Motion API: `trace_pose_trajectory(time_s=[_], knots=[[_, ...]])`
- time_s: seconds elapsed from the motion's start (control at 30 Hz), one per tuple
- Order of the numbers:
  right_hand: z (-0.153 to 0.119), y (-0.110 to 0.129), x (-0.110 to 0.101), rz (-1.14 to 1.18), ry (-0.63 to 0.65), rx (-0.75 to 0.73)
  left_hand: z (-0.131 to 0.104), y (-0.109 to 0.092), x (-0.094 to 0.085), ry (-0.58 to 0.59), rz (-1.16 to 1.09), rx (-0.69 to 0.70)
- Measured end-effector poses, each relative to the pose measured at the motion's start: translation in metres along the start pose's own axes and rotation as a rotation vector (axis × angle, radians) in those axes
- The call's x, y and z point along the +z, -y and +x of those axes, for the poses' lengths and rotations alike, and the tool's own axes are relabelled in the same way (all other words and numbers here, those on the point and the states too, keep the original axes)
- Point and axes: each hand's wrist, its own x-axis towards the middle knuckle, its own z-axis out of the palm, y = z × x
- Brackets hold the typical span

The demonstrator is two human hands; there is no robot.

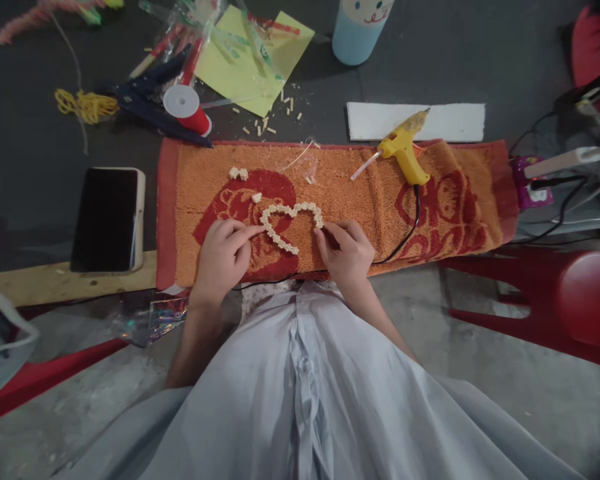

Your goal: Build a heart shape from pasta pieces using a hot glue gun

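An open-sided heart outline of small cream pieces [281, 243] lies on the orange and red towel [350, 220], with a gap along its lower right. My left hand [224, 257] is at its left edge, index finger stretched to touch it and the other fingers curled. At the right end of the outline, the thumb and index finger of my right hand [347, 250] close on the pieces. Small cream clusters [239, 174] rest on the towel above my left hand. A yellow glue gun [405, 150] lies at the towel's upper right, its cord running down past my right hand.
Left of the towel lies a phone [105, 220]. Behind are a red thread spool [195, 119], dark blue pliers-like tool [145, 100], yellow paper [250, 60], cream scraps [265, 125], white strip [455, 123] and blue bottle [356, 37]. A red chair [540, 300] stands at right.
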Motion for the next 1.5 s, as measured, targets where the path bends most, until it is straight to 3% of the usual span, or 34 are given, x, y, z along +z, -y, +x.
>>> trace_pose_trajectory(time_s=[1.5], knots=[[-0.0005, 0.0010, 0.0012, 0.001, 0.053, 0.036, -0.0002, -0.0007, -0.0004, 0.007, -0.005, -0.015]])
